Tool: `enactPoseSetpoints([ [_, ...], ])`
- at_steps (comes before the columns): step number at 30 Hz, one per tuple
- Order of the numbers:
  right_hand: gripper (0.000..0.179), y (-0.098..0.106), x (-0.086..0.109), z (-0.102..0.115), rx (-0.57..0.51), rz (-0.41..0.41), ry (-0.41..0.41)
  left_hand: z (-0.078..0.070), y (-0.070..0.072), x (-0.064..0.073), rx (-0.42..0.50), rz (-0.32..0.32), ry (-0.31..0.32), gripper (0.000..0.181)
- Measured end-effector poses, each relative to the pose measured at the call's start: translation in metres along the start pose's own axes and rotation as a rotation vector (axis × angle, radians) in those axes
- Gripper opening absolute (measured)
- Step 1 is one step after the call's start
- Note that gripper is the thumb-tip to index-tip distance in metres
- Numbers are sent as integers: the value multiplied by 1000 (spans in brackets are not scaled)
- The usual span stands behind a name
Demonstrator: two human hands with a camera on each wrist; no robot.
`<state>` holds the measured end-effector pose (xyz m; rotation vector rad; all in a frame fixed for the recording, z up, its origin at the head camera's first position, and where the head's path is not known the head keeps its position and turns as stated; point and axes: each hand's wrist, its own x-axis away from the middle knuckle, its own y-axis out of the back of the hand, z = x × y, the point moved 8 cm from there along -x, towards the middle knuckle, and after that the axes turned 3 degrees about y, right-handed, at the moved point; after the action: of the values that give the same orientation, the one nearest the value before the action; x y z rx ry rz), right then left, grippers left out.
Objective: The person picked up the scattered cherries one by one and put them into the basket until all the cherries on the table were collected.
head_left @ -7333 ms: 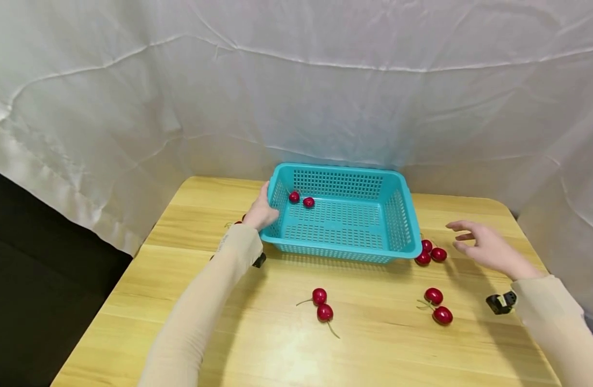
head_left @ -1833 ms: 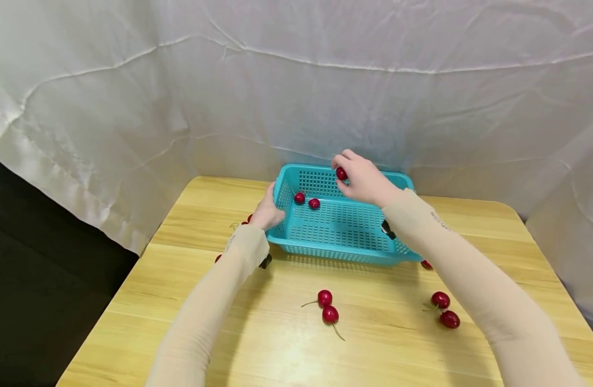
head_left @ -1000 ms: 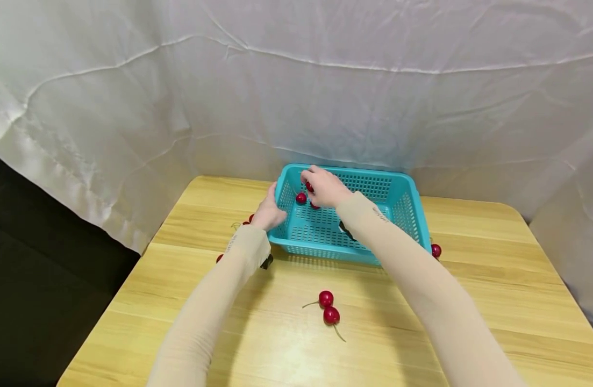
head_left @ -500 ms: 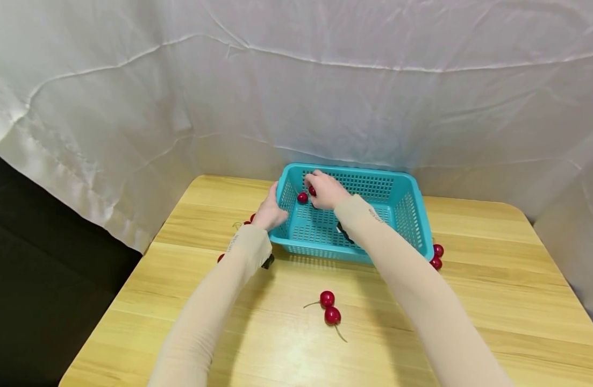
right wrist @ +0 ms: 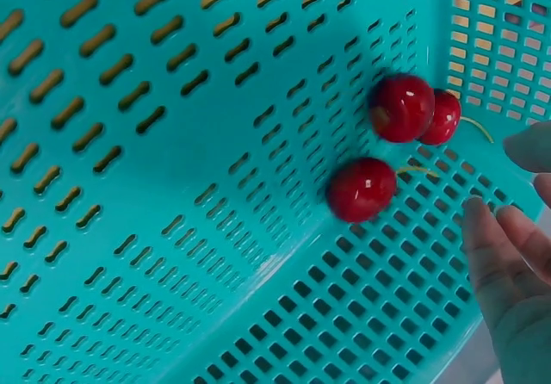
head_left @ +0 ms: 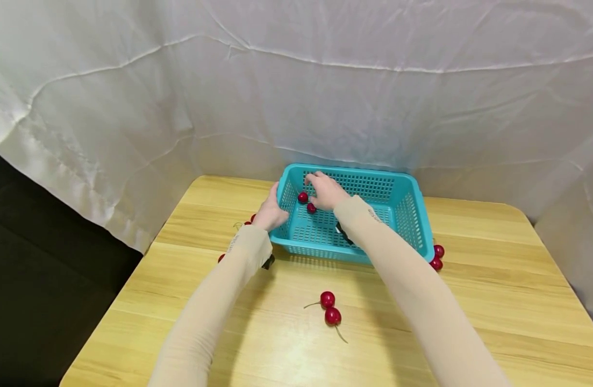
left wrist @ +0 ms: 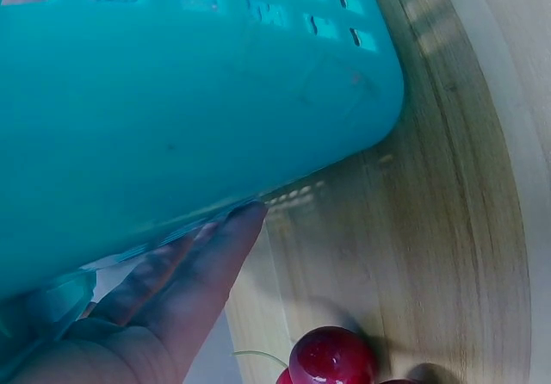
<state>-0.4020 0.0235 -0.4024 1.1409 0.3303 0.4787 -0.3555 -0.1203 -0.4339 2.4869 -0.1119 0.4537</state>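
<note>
Since approx 2 s ago the right hand has dropped from the basket's far rim, where it pinched a cherry pair, down to the floor at the far left corner; the cherries it carried now lie loose there. At 7 s ago that hand hovered empty at the right of the table, w/ only two cherries in the basket.

Now, in the right wrist view, three cherries show on the slotted floor at upper right of the frame, one of them a little apart, and the right hand's fingers are straight, just beside them, holding nothing. The left hand rests vs. the teal basket at its left wall, fingers flat along the outside; grip looks open, steadying only.

Step in hand, as judged: release of a pair into the basket, done or nearly so. Next move prob. calls for lifting the right hand clear of the rim, then reaching for a pair on the wooden table: centre pair at lower middle of the head frame, or the pair by the right corner. Stems are thin, so a pinch on the fruit seems safer. More cherries sit by the left hand.
</note>
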Motion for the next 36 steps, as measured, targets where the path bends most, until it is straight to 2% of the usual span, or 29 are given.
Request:
enactPoseSetpoints([
  [18,43,7,7,-7,42,63,-36,1,1,0,5,1,-15,102],
  [31,40,26,18,-14,81,81,-58,4,4,-3,-20,0,-16,103],
  [36,39,37,26,-13,94,73,-40,5,6,-5,-18,-8,-17,102],
])
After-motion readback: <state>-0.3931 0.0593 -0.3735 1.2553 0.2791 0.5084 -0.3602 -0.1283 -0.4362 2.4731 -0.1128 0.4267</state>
